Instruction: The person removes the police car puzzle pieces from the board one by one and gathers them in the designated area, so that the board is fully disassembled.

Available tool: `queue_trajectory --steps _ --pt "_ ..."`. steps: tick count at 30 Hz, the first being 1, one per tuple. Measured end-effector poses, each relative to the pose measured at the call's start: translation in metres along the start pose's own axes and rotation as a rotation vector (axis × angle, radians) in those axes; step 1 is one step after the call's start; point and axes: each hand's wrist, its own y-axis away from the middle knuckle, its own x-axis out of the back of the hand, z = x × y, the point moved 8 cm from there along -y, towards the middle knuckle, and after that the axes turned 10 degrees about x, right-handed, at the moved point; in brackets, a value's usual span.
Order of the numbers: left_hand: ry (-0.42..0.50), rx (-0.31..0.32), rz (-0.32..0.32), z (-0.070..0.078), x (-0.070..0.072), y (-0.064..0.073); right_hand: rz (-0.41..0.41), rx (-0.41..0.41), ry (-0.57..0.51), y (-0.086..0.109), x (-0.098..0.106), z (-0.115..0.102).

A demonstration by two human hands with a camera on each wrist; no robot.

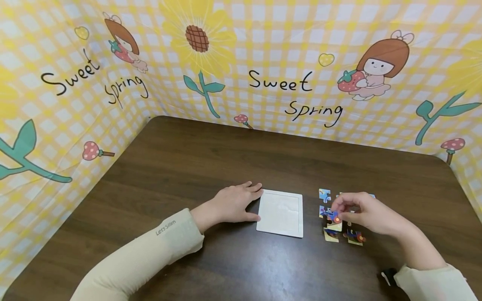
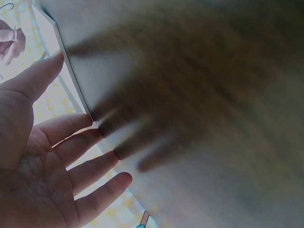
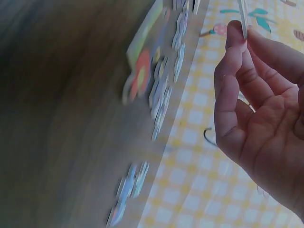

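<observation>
A square white puzzle tray (image 1: 280,214) with a thin raised rim lies flat on the table. My left hand (image 1: 233,204) rests at its left edge, thumb and fingers spread and fairly straight. In the left wrist view, the thumb and index fingertips meet the tray's side (image 2: 76,85). To the right of the tray, my right hand (image 1: 373,214) pinches a puzzle piece (image 1: 334,219) between thumb and fingertips. The right wrist view shows that piece (image 3: 243,18) edge-on, raised off the table. Below it lie several colourful puzzle pieces (image 1: 332,235), some hidden behind the hand.
The dark wooden table (image 1: 196,159) has rounded far corners. A yellow checked cloth (image 1: 278,50) with printed flowers and lettering stands behind it and along the left side. Part of a black object (image 1: 389,276) shows by the right sleeve.
</observation>
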Motion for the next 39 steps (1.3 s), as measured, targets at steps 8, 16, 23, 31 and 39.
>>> queue_trajectory --steps 8,16,23,31,39 --pt "0.004 -0.005 0.0 0.0 0.0 0.0 0.088 0.043 0.02 0.025 0.014 0.008" --pt "0.004 0.002 -0.001 0.0 -0.001 0.0 0.15 -0.013 0.083 0.044 0.029 0.015" --pt "-0.005 0.001 -0.002 0.0 0.0 0.0 0.177 -0.014 0.08 0.062 0.035 0.021" --pt "-0.004 0.006 -0.009 0.0 0.0 0.0 0.188 -0.037 0.107 0.08 0.04 0.033" --pt "-0.009 0.006 -0.01 0.0 0.0 0.0 0.175 -0.06 0.104 0.093 0.041 0.044"
